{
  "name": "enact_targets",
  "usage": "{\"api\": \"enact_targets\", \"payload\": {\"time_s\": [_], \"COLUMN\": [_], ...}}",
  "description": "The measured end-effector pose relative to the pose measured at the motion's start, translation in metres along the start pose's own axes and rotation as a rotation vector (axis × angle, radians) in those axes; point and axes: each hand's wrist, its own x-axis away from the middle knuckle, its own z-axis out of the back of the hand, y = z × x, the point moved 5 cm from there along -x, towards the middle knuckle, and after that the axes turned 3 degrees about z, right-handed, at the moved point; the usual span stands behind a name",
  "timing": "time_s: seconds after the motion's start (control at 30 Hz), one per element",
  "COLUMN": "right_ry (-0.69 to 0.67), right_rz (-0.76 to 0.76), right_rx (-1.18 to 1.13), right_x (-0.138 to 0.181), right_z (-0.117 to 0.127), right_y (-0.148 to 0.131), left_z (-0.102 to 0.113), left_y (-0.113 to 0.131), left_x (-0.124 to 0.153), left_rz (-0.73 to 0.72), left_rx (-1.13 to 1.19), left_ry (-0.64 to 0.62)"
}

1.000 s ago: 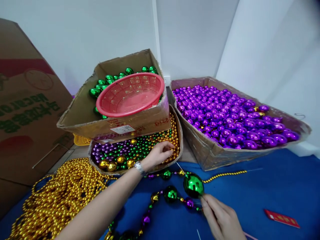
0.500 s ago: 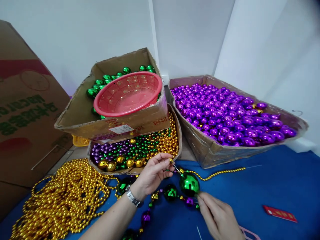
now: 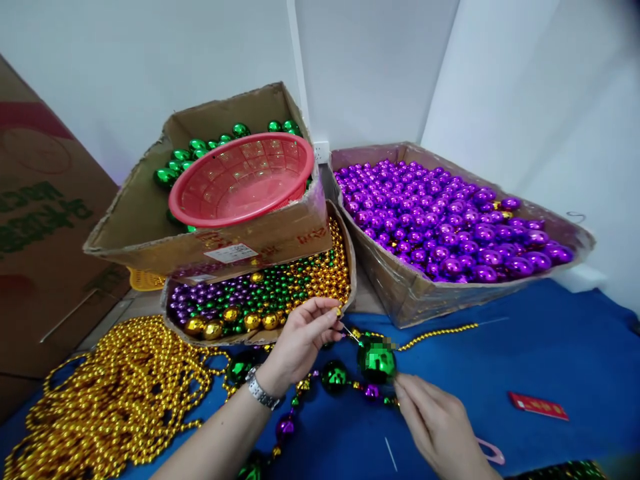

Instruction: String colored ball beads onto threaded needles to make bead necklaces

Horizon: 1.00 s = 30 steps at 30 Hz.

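bead strand (image 3: 334,377) partly behind left hand (image 3: 304,339)

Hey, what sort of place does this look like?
Probably a small bead-stringing workroom, judging by the carton of purple beads, the pile of gold bead strands, and the large green bead at the right hand.

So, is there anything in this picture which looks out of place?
Yes: a few gold beads lie among the purple balls in the right-hand box; they look like strays, as nearly everything there is purple.
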Motion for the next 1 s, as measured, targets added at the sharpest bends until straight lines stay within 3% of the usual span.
{"api": "enact_targets", "payload": {"time_s": [0.33, 0.5, 0.73, 0.83, 1.0], "right_ry": [-0.01, 0.003, -0.132, -0.156, -0.075], "right_rz": [-0.008, 0.015, -0.096, -0.1, -0.094], "right_rx": [0.015, 0.175, 0.06, 0.022, 0.096], "right_x": [0.003, 0.01, 0.014, 0.014, 0.001], "right_z": [-0.003, -0.011, -0.038, -0.041, -0.021], "right_y": [0.004, 0.017, 0.043, 0.052, 0.049], "left_z": [-0.001, 0.0, -0.008, -0.011, -0.025], "left_y": [-0.003, -0.006, -0.057, -0.056, -0.024], "left_x": [0.001, 0.001, 0.002, 0.002, 0.008], "left_rz": [0.017, -0.048, 0.076, -0.079, -0.257], "left_rx": [-0.014, -0.134, -0.161, -0.36, -0.649], "left_ry": [-0.006, 0.038, 0.014, 0.035, 0.013]}}
